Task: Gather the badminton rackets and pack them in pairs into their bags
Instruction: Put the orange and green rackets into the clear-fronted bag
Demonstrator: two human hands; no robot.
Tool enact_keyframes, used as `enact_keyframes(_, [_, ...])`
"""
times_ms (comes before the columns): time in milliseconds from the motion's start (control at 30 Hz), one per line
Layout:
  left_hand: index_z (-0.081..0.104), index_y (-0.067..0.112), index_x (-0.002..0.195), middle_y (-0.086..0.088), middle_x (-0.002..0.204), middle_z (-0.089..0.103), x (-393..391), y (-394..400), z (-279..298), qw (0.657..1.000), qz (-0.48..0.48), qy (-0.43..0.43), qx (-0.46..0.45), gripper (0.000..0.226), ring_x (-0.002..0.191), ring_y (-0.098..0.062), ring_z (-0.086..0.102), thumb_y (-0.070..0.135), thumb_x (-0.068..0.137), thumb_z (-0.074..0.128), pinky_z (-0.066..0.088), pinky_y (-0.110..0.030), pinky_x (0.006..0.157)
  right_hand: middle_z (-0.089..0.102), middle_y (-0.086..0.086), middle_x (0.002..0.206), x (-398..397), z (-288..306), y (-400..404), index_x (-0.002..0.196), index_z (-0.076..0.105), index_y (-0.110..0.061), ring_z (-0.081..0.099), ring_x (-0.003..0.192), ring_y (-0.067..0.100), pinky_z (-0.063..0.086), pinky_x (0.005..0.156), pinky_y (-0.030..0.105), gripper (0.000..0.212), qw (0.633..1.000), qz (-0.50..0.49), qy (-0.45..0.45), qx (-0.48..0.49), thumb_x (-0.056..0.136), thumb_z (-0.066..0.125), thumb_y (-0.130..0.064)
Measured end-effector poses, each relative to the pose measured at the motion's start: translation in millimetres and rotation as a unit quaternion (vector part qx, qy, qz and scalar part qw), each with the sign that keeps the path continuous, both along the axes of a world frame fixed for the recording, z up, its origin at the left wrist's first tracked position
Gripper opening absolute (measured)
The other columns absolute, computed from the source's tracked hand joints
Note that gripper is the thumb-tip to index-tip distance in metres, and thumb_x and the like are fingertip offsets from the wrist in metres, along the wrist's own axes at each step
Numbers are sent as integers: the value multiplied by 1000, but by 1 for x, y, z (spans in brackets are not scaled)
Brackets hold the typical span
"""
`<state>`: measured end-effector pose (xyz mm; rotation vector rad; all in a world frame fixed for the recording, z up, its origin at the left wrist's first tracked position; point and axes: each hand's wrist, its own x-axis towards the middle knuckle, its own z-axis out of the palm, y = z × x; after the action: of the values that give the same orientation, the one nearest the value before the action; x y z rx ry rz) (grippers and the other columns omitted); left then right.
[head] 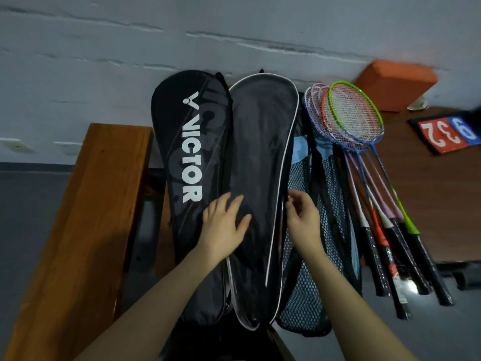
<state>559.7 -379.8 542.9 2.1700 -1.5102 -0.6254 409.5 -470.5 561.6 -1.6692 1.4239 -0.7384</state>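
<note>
While rackets lie right, the left hand presses flat, fingers spread, on the black bag; the right hand pinches its zipper edge.

The bags were black, one lettered white; the rackets had green, orange, pink and perhaps purple frames; the bench was brown.

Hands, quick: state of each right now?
Left hand: open, fingers spread flat on the black racket bag.
Right hand: fingers pinch at the bag's zipper edge; the pull itself is too small to tell.
</note>
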Motion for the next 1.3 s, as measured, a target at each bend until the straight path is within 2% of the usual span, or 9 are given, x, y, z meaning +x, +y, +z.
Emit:
enact_keyframes(200, [29, 24, 142, 2, 136, 40, -15, -45, 35, 977, -33, 194, -87, 57, 122, -16, 43, 44, 92, 47, 35, -34, 104, 62, -2, 97, -5, 50, 1, 109, 57, -9, 59, 88, -5, 44, 79, 8, 24, 995, 20, -92, -42, 92, 47, 4])
enact_keyframes(367, [24, 26, 143, 9, 124, 42, -33, -76, 70, 945, 31, 302, -122, 70, 103, -9, 51, 41, 85, 61, 47, -26, 88, 64, 3, 105, -15, 64, -9, 112, 60, -10, 60, 100, 5, 46, 86, 15, 26, 990, 62, -114, -58, 91, 50, 2])
enact_keyframes(567, [39, 21, 136, 13, 110, 48, -71, -95, 81, 905, 87, 388, -150, 58, 90, 1, 56, 19, 85, 66, 49, -13, 74, 67, 4, 104, -42, 69, -35, 110, 63, -9, 63, 100, 11, 50, 87, 22, 26, 980, 76, -182, -16, 91, 50, 4])
enact_keyframes(733, [45, 17, 131, 1, 105, 60, -115, -127, 85, 885, 134, 402, -191, 53, 85, -9, 63, 0, 84, 62, 51, -16, 75, 68, 5, 102, -82, 68, -77, 108, 64, -7, 64, 97, 12, 50, 85, 20, 26, 971, 105, -213, 0, 89, 51, 6])
enact_keyframes(867, [49, 25, 122, -3, 101, 61, -151, -149, 86, 898, 182, 355, -187, 46, 81, -11, 62, 1, 85, 58, 51, -20, 73, 67, 4, 102, -115, 60, -107, 109, 63, -8, 62, 95, 8, 48, 85, 19, 26, 968, 141, -206, 19, 90, 51, 5])
enact_keyframes(1000, [61, 23, 111, -3, 106, 64, -168, -165, 83, 920, 203, 302, -147, 31, 89, -13, 65, 7, 85, 57, 53, -36, 87, 56, -2, 97, -141, 48, -130, 120, 51, -28, 55, 87, -2, 43, 82, 12, 44, 969, 178, -168, 15, 90, 51, 4])
enact_keyframes(1133, [64, 19, 112, -10, 98, 67, -179, -170, 89, 922, 218, 283, -150, 32, 82, -25, 67, 4, 85, 56, 54, -46, 82, 55, 0, 111, -156, 37, -143, 117, 48, -42, 55, 97, 3, 45, 89, 19, 53, 973, 193, -126, 26, 86, 55, 1])
enact_keyframes(1200, [64, 16, 111, -13, 100, 66, -180, -171, 95, 921, 226, 272, -159, 33, 83, -29, 65, -2, 86, 54, 54, -42, 81, 56, -4, 96, -156, 38, -146, 120, 50, -33, 53, 72, 3, 46, 73, 17, 49, 965, 203, -152, 71, 84, 62, -1])
enact_keyframes(1300, [64, 16, 109, -13, 103, 64, -178, -168, 101, 920, 225, 267, -179, 33, 82, -20, 63, -5, 87, 53, 51, -22, 76, 53, -7, 78, -149, 41, -153, 120, 55, -23, 48, 62, 4, 43, 63, 15, 45, 963, 206, -149, 89, 82, 66, -2])
